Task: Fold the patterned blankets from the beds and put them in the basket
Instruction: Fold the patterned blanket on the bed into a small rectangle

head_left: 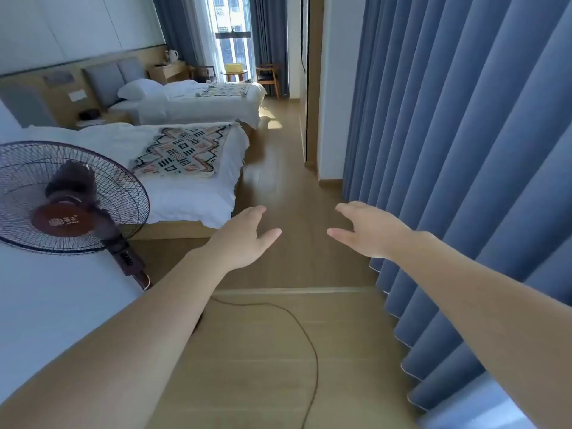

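A patterned blanket (181, 151) with zigzag shapes lies spread across the foot of the near white bed (192, 199). A second patterned blanket (224, 89) lies on the far bed (185, 111). A yellow basket (235, 68) stands on a small round table by the window. My left hand (244, 235) and my right hand (368, 230) are stretched out in front of me above the wooden floor, palms down, fingers apart, holding nothing. Both hands are well short of the near bed.
A dark standing fan (66, 196) is close on my left, and its cord (306, 335) trails over the floor ahead. Blue curtains (464, 150) hang along the right. A wooden aisle (278, 168) runs past the bed ends. Chairs (268, 76) stand near the window.
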Demonstrator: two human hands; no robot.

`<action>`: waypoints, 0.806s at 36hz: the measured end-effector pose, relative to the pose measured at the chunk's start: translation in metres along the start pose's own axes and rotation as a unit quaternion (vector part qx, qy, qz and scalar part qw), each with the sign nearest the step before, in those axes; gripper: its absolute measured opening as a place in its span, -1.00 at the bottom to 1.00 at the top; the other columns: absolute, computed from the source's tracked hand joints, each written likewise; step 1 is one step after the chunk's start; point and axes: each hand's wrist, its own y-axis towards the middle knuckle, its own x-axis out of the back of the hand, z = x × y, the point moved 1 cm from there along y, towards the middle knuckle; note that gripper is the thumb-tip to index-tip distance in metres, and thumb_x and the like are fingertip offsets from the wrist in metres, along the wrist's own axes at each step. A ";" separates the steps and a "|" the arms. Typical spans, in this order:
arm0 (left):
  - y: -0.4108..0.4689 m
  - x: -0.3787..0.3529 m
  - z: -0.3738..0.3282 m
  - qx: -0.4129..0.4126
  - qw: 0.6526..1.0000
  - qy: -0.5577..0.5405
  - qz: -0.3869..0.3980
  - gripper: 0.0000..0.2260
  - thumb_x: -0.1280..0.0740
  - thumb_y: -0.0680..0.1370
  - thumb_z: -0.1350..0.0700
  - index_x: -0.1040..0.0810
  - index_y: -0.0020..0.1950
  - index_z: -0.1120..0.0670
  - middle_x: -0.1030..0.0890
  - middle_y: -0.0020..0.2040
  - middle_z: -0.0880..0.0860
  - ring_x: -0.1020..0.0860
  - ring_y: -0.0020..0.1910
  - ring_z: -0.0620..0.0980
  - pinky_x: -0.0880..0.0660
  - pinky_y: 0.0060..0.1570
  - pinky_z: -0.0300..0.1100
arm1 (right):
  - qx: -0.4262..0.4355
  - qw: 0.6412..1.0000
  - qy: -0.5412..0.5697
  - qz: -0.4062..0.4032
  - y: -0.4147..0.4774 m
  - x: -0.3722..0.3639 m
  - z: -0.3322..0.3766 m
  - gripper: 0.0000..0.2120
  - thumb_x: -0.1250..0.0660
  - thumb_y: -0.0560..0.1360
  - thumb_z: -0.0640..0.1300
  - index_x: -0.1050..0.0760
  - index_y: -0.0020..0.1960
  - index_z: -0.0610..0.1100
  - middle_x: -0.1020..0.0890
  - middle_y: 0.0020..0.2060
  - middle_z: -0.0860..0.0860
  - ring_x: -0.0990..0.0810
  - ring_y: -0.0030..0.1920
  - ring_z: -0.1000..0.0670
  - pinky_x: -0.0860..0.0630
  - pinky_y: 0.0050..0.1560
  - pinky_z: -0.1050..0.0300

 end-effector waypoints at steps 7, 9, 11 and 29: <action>0.056 -0.016 0.024 0.011 0.999 0.013 0.042 -0.39 -0.12 0.61 -0.19 -0.08 0.56 0.07 -0.13 0.56 0.02 -0.27 0.46 0.02 -0.24 0.39 -0.05 | -0.031 0.999 -0.005 0.022 0.054 -0.020 -0.015 -0.38 -0.13 0.56 0.25 -0.11 0.53 0.04 -0.20 0.53 0.01 -0.30 0.46 -0.10 -0.36 0.36 -0.03; 0.071 -0.022 0.026 0.007 0.999 0.017 0.049 -0.40 -0.13 0.61 -0.18 -0.08 0.56 0.07 -0.14 0.56 0.03 -0.27 0.46 0.02 -0.24 0.39 -0.06 | -0.036 0.999 -0.009 0.026 0.069 -0.024 -0.022 -0.38 -0.13 0.56 0.25 -0.11 0.53 0.03 -0.21 0.52 0.00 -0.31 0.46 -0.11 -0.37 0.35 -0.05; 0.087 -0.031 0.026 0.007 0.998 0.015 0.056 -0.40 -0.14 0.61 -0.18 -0.09 0.55 0.07 -0.16 0.56 0.03 -0.27 0.46 0.03 -0.25 0.39 -0.05 | -0.038 0.999 -0.007 0.028 0.085 -0.028 -0.030 -0.38 -0.13 0.56 0.25 -0.12 0.53 0.02 -0.22 0.52 0.00 -0.31 0.46 -0.11 -0.37 0.35 -0.06; 0.295 -0.091 0.002 0.085 0.994 0.017 0.061 -0.41 -0.13 0.61 -0.16 -0.11 0.55 0.11 -0.19 0.55 0.05 -0.36 0.39 0.07 -0.28 0.38 -0.02 | 0.033 0.997 -0.009 0.072 0.294 -0.021 -0.158 -0.40 -0.11 0.57 0.25 -0.16 0.51 -0.03 -0.27 0.48 -0.02 -0.41 0.35 -0.11 -0.46 0.23 -0.07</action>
